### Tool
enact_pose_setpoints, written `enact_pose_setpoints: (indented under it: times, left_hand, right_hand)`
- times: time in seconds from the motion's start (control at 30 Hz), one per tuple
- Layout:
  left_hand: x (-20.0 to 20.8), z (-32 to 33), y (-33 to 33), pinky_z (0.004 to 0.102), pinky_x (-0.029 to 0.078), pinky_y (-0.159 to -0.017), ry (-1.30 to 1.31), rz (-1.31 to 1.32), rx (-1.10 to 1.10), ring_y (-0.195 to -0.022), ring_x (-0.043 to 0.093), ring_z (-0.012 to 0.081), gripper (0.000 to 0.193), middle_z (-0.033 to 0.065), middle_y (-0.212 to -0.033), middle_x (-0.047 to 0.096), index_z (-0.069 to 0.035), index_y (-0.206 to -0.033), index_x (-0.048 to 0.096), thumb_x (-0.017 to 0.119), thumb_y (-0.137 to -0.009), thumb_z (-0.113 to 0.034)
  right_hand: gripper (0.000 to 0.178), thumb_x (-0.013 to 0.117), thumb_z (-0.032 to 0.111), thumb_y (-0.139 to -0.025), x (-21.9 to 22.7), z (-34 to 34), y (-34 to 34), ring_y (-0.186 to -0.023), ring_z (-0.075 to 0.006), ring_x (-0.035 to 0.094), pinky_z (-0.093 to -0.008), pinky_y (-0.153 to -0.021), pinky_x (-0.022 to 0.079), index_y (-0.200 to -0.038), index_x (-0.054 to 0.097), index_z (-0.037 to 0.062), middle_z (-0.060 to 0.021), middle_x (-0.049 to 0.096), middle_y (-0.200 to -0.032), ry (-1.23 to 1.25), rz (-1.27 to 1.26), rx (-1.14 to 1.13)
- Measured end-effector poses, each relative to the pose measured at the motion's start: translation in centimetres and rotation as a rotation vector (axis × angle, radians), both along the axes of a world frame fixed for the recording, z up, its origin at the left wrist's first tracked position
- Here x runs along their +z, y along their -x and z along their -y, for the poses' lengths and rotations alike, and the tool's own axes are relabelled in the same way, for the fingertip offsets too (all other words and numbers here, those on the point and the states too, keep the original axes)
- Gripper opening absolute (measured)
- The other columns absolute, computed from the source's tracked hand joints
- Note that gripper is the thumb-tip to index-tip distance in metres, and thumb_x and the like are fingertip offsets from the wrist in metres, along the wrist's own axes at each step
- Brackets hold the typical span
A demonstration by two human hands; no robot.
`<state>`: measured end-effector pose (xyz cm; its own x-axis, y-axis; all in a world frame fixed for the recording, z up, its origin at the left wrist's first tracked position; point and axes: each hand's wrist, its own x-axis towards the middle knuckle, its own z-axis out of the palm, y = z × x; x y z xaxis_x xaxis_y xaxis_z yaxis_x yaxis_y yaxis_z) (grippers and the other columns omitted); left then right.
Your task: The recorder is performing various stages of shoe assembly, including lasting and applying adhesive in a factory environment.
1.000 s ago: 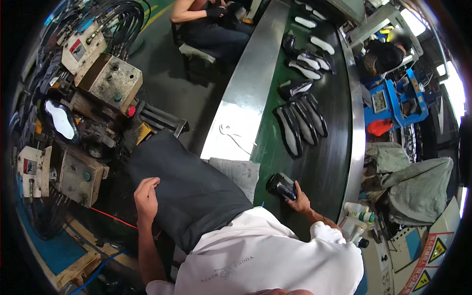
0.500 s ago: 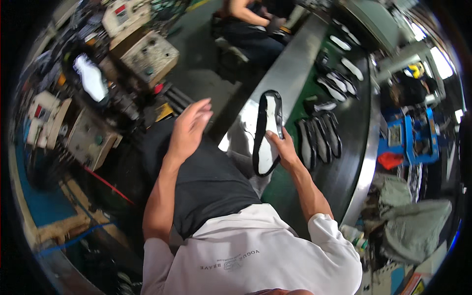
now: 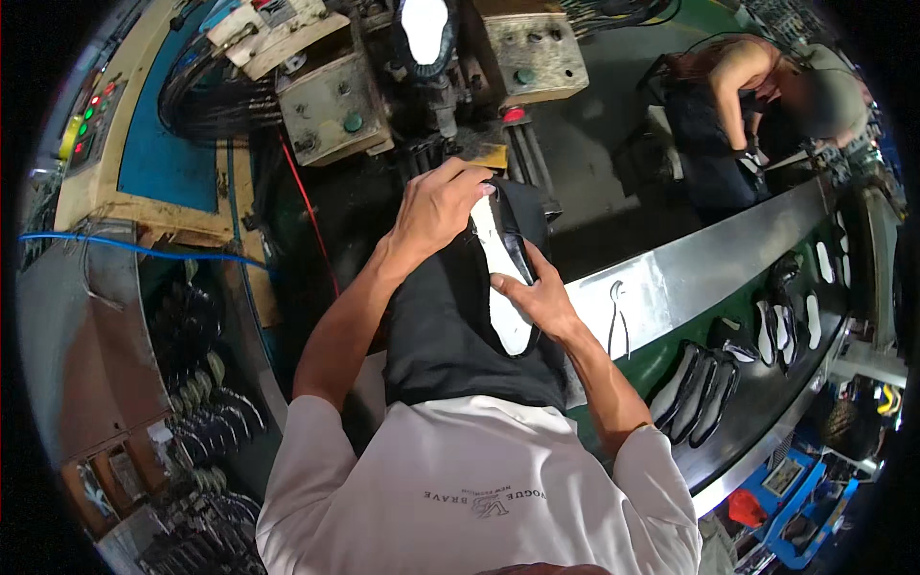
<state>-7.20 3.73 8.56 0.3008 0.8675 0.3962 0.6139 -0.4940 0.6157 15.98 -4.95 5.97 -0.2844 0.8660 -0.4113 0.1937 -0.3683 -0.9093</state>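
Above the dark trousers (image 3: 446, 350), a black shoe (image 3: 498, 264) is held white sole up, the left hand (image 3: 436, 208) clamped on its end near twelve o'clock, the right hand (image 3: 546, 295) clamped on its side at three; pliers (image 3: 616, 290) lie on a metal desk (image 3: 709, 273) farther toward three.

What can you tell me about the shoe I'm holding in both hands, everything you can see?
The shoe has a smooth-looking white bottom with a narrower middle; black material along its right side looks glossy, like leather. It is held bottom up over the dark trousers, one end toward the body, the other pointing away. The left hand grips the far end; the right hand holds the near half, thumb across the white. Its opening is hidden.
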Motion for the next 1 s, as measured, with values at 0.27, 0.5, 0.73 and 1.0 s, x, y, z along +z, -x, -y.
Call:
enact_pose_setpoints:
  times: [0.27, 0.5, 0.73, 1.0]
  left_hand:
    - [-0.7, 1.5, 4.0, 0.0418, 0.059, -0.095, 0.101, -0.036, -0.064, -0.112, 0.074, 0.0379, 0.040, 0.0204, -0.127, 0.073, -0.002, -0.139, 0.065, 0.072, -0.101, -0.007]
    - [-2.9, 3.8, 2.9, 0.0292, 0.055, -0.098, 0.632, 0.521, 0.104, -0.117, 0.065, 0.0143, 0.063, 0.0140, -0.138, 0.064, 0.001, -0.158, 0.049, 0.073, -0.100, -0.005]
    - [-3.0, 4.2, 4.9, 0.0333, 0.054, -0.102, 0.609, 0.514, 0.010, -0.121, 0.064, 0.0170, 0.067, 0.0097, -0.136, 0.066, -0.002, -0.161, 0.048, 0.062, -0.096, 0.008]
    - [0.8, 3.0, 5.9, 0.0438, 0.059, -0.093, 0.019, -0.131, -0.005, -0.113, 0.071, 0.0402, 0.042, 0.0211, -0.131, 0.067, 0.001, -0.137, 0.066, 0.071, -0.096, 0.001]
  right_hand:
    - [0.097, 0.086, 0.035, -0.092, -1.3, 0.4, 1.6, -0.128, -0.0287, 0.069, -0.0366, -0.109, 0.052, -0.165, 0.038, -0.0042, -0.0283, 0.066, -0.143, -0.005, 0.132, 0.074]
    - [0.099, 0.087, 0.037, -0.090, -1.1, 0.7, 2.4, -0.129, -0.0308, 0.068, -0.0376, -0.112, 0.051, -0.166, 0.037, -0.0018, -0.0289, 0.066, -0.144, -0.168, 0.255, 0.049]
    - [0.099, 0.088, 0.036, -0.090, -1.6, 0.8, 2.3, -0.131, -0.0312, 0.067, -0.0379, -0.113, 0.050, -0.166, 0.038, -0.0019, -0.0289, 0.066, -0.145, -0.125, 0.146, 0.062]
    - [0.098, 0.089, 0.030, -0.089, 0.4, 0.0, 2.8, -0.129, -0.0313, 0.069, -0.0373, -0.111, 0.052, -0.167, 0.038, 0.0005, -0.0298, 0.067, -0.143, -0.127, 0.139, 0.149]
